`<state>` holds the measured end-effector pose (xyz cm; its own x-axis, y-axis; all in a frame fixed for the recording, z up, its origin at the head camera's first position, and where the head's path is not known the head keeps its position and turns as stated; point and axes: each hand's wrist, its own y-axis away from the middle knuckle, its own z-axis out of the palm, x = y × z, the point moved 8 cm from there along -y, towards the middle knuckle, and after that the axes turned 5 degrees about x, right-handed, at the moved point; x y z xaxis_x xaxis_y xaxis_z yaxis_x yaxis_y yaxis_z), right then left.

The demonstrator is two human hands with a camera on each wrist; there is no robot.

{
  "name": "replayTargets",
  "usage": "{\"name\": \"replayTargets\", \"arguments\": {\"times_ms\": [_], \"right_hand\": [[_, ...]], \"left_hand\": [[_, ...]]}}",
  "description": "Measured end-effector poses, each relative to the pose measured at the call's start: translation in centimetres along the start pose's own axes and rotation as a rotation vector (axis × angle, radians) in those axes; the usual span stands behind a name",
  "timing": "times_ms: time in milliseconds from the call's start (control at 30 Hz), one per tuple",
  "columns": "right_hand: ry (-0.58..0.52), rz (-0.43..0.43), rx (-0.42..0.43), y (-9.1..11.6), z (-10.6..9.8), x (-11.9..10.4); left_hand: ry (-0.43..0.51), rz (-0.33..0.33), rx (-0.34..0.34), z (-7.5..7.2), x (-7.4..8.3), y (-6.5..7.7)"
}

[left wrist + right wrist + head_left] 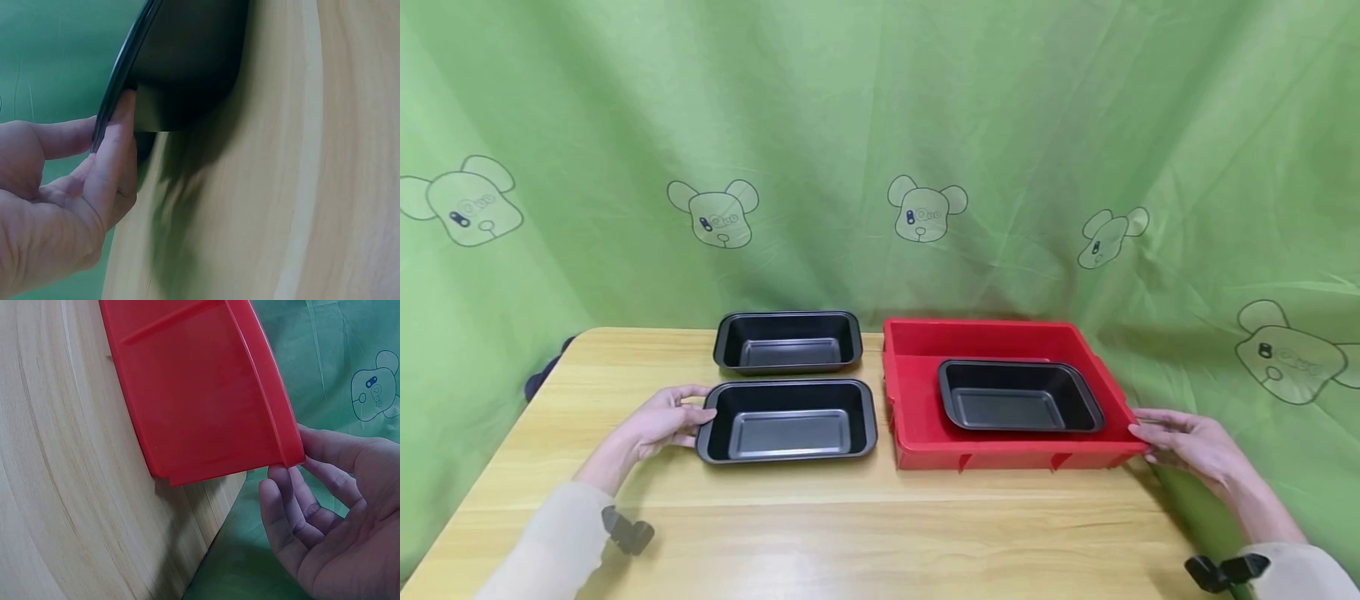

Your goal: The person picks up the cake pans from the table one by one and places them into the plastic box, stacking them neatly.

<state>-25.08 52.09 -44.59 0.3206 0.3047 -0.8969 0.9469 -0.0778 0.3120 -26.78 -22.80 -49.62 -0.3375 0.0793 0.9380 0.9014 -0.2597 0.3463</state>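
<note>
My left hand (664, 421) pinches the left rim of a black loaf pan (790, 433), thumb above and fingers beneath, as the left wrist view confirms. Right behind that pan stands a second black loaf pan (788, 343). A third loaf pan (1018, 398) lies inside a red plastic bin (917, 367) to the right. At the bin's front right corner, my right hand (1187, 446) holds the rim; in the right wrist view the thumb lies on the rim (269, 381) and fingers curl below it.
A light wooden table (880, 533) carries the pans and bin. Behind it hangs a green curtain (820, 108) with printed mouse heads, which also drapes along both sides. A dark object (541, 379) shows past the table's left edge.
</note>
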Motion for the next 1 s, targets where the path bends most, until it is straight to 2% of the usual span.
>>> {"name": "replayTargets", "arguments": {"times_ms": [667, 1000], "right_hand": [[-0.008, 0.002, 0.011, 0.0, 0.0, 0.0], [0.006, 0.002, 0.007, 0.1, 0.1, 0.0]], "left_hand": [[0.001, 0.008, 0.072, 0.4, -0.4, 1.1], [0.022, 0.010, 0.100, 0.7, 0.0, 1.6]]}}
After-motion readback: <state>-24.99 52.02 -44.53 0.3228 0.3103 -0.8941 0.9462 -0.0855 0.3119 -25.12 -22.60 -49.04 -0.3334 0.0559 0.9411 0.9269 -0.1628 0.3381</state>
